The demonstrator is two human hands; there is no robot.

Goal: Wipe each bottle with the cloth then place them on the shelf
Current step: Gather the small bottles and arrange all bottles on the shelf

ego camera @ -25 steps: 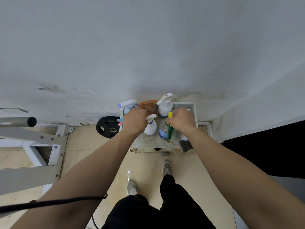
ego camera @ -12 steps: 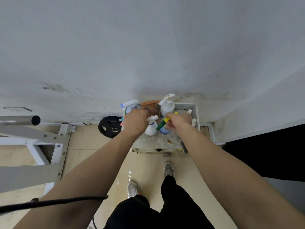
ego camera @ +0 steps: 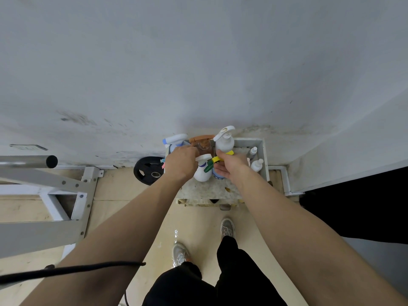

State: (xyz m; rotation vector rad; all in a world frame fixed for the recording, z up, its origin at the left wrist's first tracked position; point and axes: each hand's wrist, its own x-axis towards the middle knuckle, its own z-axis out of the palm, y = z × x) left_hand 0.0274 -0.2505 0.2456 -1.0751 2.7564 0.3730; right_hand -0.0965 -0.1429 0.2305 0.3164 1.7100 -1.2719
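A low white-walled shelf [ego camera: 263, 151] with a speckled floor stands against the wall. On it are a white spray bottle with a blue nozzle [ego camera: 174, 139], a brown bottle with an orange top [ego camera: 203, 144], a white pump bottle [ego camera: 225, 140] and a small white spray bottle [ego camera: 202, 172]. My right hand [ego camera: 231, 167] wraps around a blue bottle with a yellow-green trigger [ego camera: 217, 176], thumb by the yellow part. My left hand [ego camera: 181, 164] is curled, knuckles up, over the shelf's left side, its fingertips near the brown bottle. What it holds is hidden. No cloth shows.
Two small white bottles [ego camera: 256, 161] stand at the shelf's right wall. A black weight plate [ego camera: 146, 171] lies on the floor left of the shelf. A grey metal frame [ego camera: 44, 195] fills the left. My feet [ego camera: 227, 227] are just before the shelf.
My right hand has moved back toward the wall with the yellow-green trigger bottle, uncovering the small bottles at the right. My left hand has shifted slightly toward the brown bottle.
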